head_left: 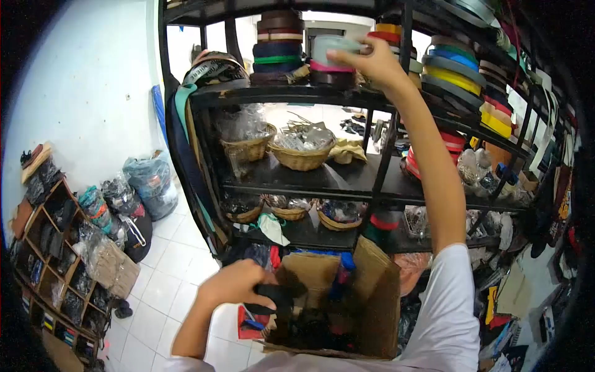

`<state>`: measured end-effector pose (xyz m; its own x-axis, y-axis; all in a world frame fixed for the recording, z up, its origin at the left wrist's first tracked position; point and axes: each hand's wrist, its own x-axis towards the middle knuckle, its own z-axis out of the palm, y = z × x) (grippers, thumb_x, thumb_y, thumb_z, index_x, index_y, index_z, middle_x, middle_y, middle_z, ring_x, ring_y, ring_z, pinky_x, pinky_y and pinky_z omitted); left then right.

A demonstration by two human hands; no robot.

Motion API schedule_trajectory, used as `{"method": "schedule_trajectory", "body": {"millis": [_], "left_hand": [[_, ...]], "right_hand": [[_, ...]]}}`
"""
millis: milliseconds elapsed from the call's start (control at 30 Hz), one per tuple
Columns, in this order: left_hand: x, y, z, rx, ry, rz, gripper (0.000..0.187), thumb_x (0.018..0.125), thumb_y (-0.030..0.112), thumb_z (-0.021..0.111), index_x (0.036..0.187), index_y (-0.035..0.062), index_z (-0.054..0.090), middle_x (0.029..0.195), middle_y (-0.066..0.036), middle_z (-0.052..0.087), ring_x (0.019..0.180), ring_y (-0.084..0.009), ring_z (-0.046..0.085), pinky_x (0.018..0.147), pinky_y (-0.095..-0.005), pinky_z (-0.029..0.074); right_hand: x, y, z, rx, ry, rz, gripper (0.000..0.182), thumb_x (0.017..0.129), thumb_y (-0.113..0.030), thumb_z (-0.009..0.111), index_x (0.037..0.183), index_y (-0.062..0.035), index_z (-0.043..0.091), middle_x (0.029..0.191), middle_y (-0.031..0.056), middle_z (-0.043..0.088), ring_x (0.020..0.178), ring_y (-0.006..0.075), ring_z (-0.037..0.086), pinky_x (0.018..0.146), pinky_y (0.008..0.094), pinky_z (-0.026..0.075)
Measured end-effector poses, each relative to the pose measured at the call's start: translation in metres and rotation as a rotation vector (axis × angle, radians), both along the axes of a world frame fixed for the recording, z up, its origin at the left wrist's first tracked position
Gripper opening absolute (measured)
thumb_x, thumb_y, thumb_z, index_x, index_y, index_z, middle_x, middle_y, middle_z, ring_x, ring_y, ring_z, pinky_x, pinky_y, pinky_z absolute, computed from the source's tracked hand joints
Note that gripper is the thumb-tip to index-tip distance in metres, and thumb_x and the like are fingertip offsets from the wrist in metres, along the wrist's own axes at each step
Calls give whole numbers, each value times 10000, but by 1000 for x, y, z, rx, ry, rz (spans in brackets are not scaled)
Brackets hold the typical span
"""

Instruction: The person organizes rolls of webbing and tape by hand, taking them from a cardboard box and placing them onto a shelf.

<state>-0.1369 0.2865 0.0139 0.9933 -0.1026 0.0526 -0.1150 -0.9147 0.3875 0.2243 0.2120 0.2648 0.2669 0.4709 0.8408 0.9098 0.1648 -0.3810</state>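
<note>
My right hand [372,59] is raised to the upper shelf, its fingers closed round a pale grey-green roll [331,46]. The roll is at the top of a short stack, above a pink roll [325,66] and a dark one. Low at the left of the cardboard box [379,291], my left hand [248,284] grips a black item [276,297], perhaps a roll of strap. To the left of the raised hand stands a taller stack of brown, navy and green rolls [277,49].
Wicker baskets [302,158] with plastic-wrapped goods stand on the middle shelf. More coloured rolls [452,71] are stacked at the right. A wooden cubby rack [46,248] and stuffed bags [150,183] stand at the left on white floor tiles [162,274].
</note>
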Motion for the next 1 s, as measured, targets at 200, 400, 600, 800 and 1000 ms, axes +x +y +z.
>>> {"method": "schedule_trajectory", "body": {"millis": [200,400,600,800,1000], "left_hand": [[-8,9,-24,-285,-41,15,496,748,414,779,1006,-3,708,859,-202,694,763,-353,681,678,-373,532],[-14,28,-36,-316,-68,31,483,752,376,788,1022,-15,701,892,-191,708,790,-316,699,740,-344,545],[22,33,-4,-345,-530,65,427,729,322,810,957,-25,711,899,-201,705,827,-321,704,760,-358,535],[73,-9,15,-767,-685,312,247,959,224,552,1038,-9,568,915,-83,601,859,-143,546,811,-268,428],[108,-51,-13,-1166,-841,417,329,1024,330,477,1133,25,539,995,-18,548,919,-94,494,828,-238,414]], "right_hand": [[70,92,54,-49,-5,-605,991,558,-744,735,1135,57,644,1146,271,642,1068,365,643,933,406,495],[61,93,39,-127,38,-554,1146,560,-793,703,1152,178,561,1160,342,597,1113,404,605,937,431,482],[-117,-20,-116,188,-350,135,528,883,-442,625,1174,-2,606,1179,156,616,1064,289,603,971,375,441],[-175,-68,-247,-107,210,299,409,1002,-241,445,1318,13,495,1277,254,543,1205,365,532,1027,398,389],[-175,-85,-254,-6,126,66,365,981,-110,412,1304,29,511,1199,266,581,1062,375,605,927,396,445]]}}
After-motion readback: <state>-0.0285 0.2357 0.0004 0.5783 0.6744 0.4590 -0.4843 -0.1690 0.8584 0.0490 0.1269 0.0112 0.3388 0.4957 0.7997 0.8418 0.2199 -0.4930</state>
